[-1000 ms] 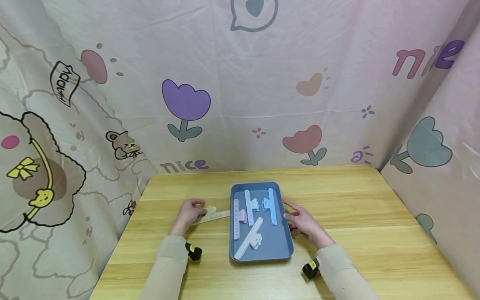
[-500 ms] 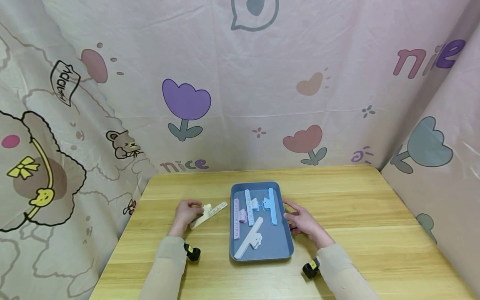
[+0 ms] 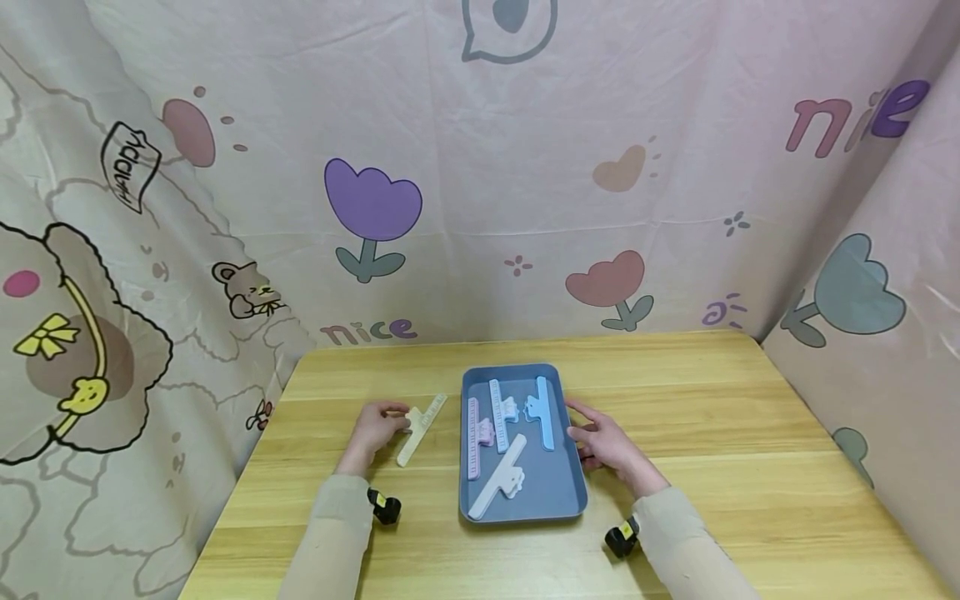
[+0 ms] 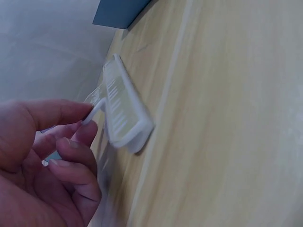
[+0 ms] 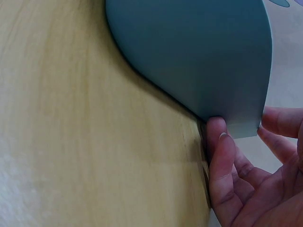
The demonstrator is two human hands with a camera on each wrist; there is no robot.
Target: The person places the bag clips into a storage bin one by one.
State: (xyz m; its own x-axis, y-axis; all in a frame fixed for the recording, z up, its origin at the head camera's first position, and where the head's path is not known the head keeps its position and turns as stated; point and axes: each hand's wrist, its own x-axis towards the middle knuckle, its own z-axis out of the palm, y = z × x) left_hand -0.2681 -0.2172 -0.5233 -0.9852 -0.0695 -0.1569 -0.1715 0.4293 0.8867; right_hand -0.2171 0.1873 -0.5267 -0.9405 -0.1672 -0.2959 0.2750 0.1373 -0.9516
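In the head view, my left hand (image 3: 379, 429) pinches the shaped grip tab of a cream bag clip (image 3: 422, 429) between thumb and finger. The clip lies slanted, left of the blue-grey tray (image 3: 551, 500). Up close in the left wrist view, the long ribbed bar of the bag clip (image 4: 124, 106) sits at the tabletop, while the other fingers of the left hand (image 4: 52, 156) curl loosely. My right hand (image 3: 609, 442) rests against the right side of the tray. From the right wrist, fingertips touch the outer wall of the tray (image 5: 189, 56).
Inside the tray lie a pink clip (image 3: 473, 450), a pale blue clip (image 3: 498, 417), a blue clip (image 3: 545, 417) and a white clip (image 3: 495, 479). The wooden table (image 3: 712, 433) ends at a patterned cloth backdrop (image 3: 510, 167).
The cream bag clip has turned in my left hand, from nearly level and pointing at the tray to a steep slant. The right hand and tray stay put.
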